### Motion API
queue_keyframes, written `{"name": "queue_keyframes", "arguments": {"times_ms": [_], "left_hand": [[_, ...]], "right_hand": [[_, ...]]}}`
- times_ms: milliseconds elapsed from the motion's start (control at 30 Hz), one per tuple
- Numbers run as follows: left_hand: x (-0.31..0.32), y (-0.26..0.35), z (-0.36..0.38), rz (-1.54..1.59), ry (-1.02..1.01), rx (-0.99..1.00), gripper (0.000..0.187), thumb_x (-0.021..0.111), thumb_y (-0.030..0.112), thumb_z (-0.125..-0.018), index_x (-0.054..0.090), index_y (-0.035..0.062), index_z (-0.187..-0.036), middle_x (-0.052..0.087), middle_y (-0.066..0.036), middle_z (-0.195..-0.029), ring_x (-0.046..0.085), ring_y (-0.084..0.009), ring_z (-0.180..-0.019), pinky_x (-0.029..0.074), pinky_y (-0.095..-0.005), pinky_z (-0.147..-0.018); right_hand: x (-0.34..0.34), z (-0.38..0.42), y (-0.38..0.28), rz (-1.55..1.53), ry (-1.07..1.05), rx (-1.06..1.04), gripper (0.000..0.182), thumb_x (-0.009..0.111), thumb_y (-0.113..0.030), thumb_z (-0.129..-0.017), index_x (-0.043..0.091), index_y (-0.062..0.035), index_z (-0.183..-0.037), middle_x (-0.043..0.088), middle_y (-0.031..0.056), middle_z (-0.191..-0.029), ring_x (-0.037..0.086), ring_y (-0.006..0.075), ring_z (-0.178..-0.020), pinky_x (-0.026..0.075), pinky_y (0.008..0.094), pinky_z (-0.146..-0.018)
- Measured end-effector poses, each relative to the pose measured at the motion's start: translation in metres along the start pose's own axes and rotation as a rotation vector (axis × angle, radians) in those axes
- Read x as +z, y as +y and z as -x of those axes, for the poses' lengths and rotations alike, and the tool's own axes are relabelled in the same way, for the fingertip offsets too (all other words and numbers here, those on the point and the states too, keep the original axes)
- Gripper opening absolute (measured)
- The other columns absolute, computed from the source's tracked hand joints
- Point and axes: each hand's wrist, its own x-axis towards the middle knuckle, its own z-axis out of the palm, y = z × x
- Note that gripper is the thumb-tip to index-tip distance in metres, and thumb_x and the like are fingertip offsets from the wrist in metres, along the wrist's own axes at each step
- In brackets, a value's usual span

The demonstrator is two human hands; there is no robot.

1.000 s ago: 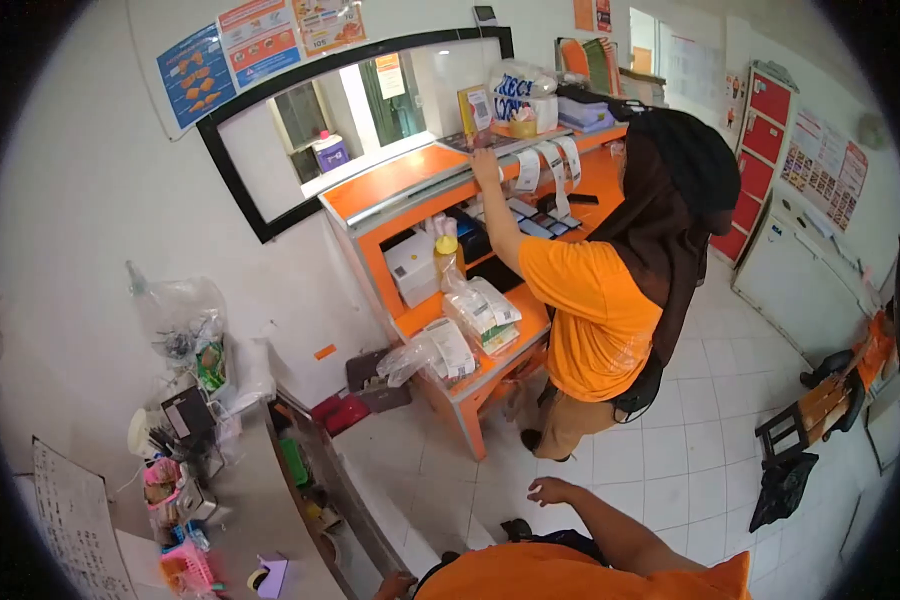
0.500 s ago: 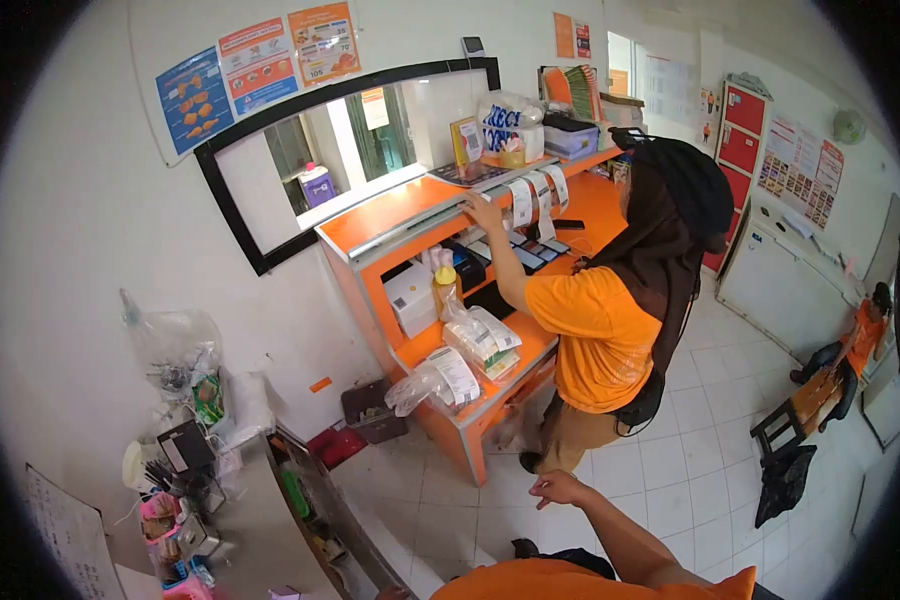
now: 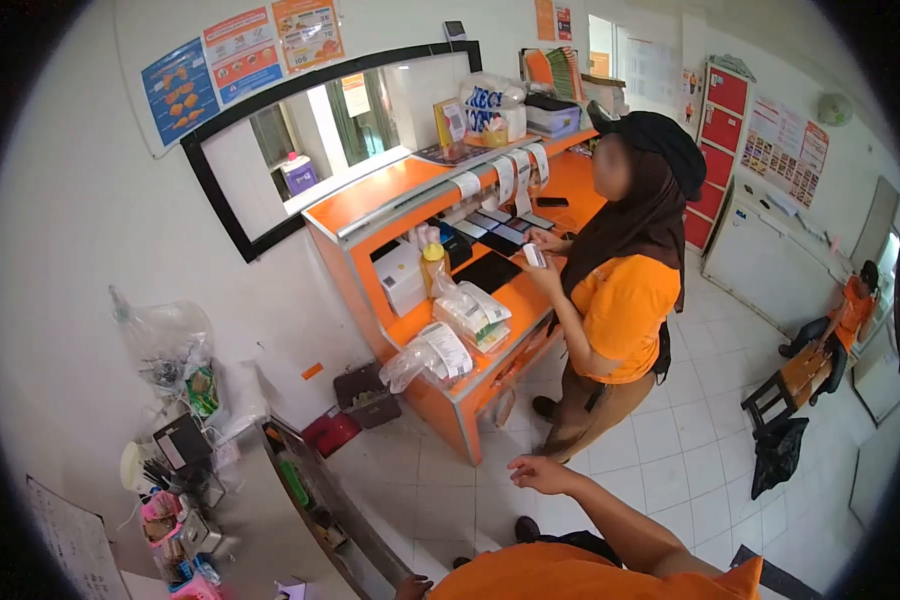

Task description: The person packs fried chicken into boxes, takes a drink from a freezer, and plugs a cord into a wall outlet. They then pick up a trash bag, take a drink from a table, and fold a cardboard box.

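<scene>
My right hand [image 3: 542, 475] is held out over the tiled floor, in front of my orange shirt [image 3: 570, 572], with its fingers loosely apart and nothing in it. Only a small, dark part of my left hand [image 3: 413, 587] shows at the bottom edge, beside the grey counter [image 3: 270, 520]; its fingers are unclear. Beyond my right hand, a co-worker in an orange shirt [image 3: 625, 320] stands at the orange desk [image 3: 450, 385] and holds a small white object [image 3: 535, 256] in both hands.
On the desk are bagged packages [image 3: 473, 315], a yellow-capped bottle [image 3: 435, 270] and several phones. A grey bin [image 3: 367, 393] stands by the wall. At right, another person [image 3: 850, 315] sits on a wooden bench [image 3: 790, 385], near a black bag [image 3: 778, 457] and a white freezer [image 3: 760, 255].
The co-worker has drawn an arm back from the shelf and now holds a small white object. My right hand has shifted slightly left and up. More of my left hand shows at the bottom edge.
</scene>
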Motion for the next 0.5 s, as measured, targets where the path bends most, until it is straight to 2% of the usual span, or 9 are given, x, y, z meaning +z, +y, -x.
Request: {"name": "queue_keyframes", "arguments": {"times_ms": [67, 100, 167, 200, 267, 300, 433, 500], "left_hand": [[0.003, -0.009, -0.003, -0.008, -0.015, -0.002, 0.042, 0.074, 0.04, -0.089, 0.067, 0.0126, -0.121, 0.071, -0.011, -0.108, 0.067, -0.0236, -0.099, 0.055, -0.0392, -0.08], [0.003, -0.013, -0.006, -0.016, -0.022, -0.001, 0.042, 0.074, 0.04, -0.089, 0.067, 0.0127, -0.121, 0.071, -0.011, -0.108, 0.067, -0.0236, -0.098, 0.055, -0.0392, -0.08], [0.003, -0.025, -0.013, -0.039, -0.043, -0.001, 0.042, 0.074, 0.039, -0.089, 0.067, 0.0128, -0.122, 0.072, -0.011, -0.107, 0.067, -0.0234, -0.098, 0.055, -0.0392, -0.08], [0.005, -0.033, -0.017, -0.051, -0.054, 0.004, 0.042, 0.074, 0.039, -0.089, 0.067, 0.0128, -0.122, 0.072, -0.011, -0.107, 0.067, -0.0233, -0.097, 0.055, -0.0393, -0.079], [0.008, -0.049, -0.028, -0.08, -0.079, 0.027, 0.042, 0.074, 0.039, -0.089, 0.067, 0.0129, -0.122, 0.072, -0.011, -0.106, 0.067, -0.0231, -0.097, 0.056, -0.0393, -0.079], [0.012, -0.058, -0.037, -0.096, -0.093, 0.049, 0.042, 0.074, 0.039, -0.089, 0.066, 0.0129, -0.122, 0.072, -0.011, -0.106, 0.067, -0.023, -0.096, 0.056, -0.0393, -0.078], [0.027, -0.072, -0.059, -0.123, -0.11, 0.139, 0.043, 0.075, 0.039, -0.09, 0.066, 0.0131, -0.122, 0.072, -0.011, -0.104, 0.068, -0.0227, -0.095, 0.056, -0.0394, -0.077], [0.026, -0.042, -0.042, -0.158, -0.092, 0.125, 0.043, 0.074, 0.039, -0.089, 0.066, 0.0128, -0.123, 0.071, -0.009, -0.1, 0.067, -0.0209, -0.093, 0.055, -0.039, -0.073]], "right_hand": [[0.001, 0.005, -0.009, -0.126, 0.088, -0.107, 0.036, 0.06, -0.011, -0.099, 0.052, -0.0056, -0.134, 0.068, 0.0116, -0.119, 0.067, 0.0181, -0.101, 0.053, 0.0325, -0.087], [0.0, 0.011, -0.017, -0.121, 0.097, -0.104, 0.036, 0.06, -0.011, -0.099, 0.052, -0.0056, -0.134, 0.068, 0.0116, -0.119, 0.067, 0.0181, -0.101, 0.053, 0.0325, -0.087], [0.001, 0.031, -0.036, -0.502, 0.249, -0.027, 0.038, 0.06, -0.011, -0.097, 0.052, -0.0072, -0.133, 0.069, 0.0109, -0.118, 0.067, 0.0198, -0.104, 0.051, 0.0324, -0.085], [0.001, 0.04, -0.046, -0.501, 0.26, -0.018, 0.038, 0.06, -0.011, -0.097, 0.052, -0.0072, -0.133, 0.069, 0.0109, -0.118, 0.067, 0.0198, -0.104, 0.051, 0.0324, -0.085], [-0.002, 0.057, -0.069, -0.787, 0.437, -0.016, 0.036, 0.059, -0.009, -0.097, 0.051, -0.0082, -0.133, 0.068, 0.0106, -0.122, 0.067, 0.0182, -0.105, 0.051, 0.0317, -0.082], [-0.002, 0.067, -0.085, -0.821, 0.507, -0.008, 0.033, 0.056, -0.011, -0.099, 0.051, -0.0082, -0.132, 0.067, 0.0112, -0.121, 0.067, 0.0191, -0.103, 0.051, 0.0323, -0.083], [-0.004, 0.105, -0.109, -0.991, 0.554, -0.061, 0.03, 0.056, -0.02, -0.102, 0.052, -0.0085, -0.129, 0.068, 0.0114, -0.117, 0.067, 0.0199, -0.096, 0.05, 0.0324, -0.084], [0.001, 0.12, -0.101, -0.976, 0.535, -0.059, 0.028, 0.055, -0.02, -0.102, 0.053, -0.0096, -0.128, 0.068, 0.0121, -0.117, 0.067, 0.0208, -0.096, 0.051, 0.0332, -0.083]]}}
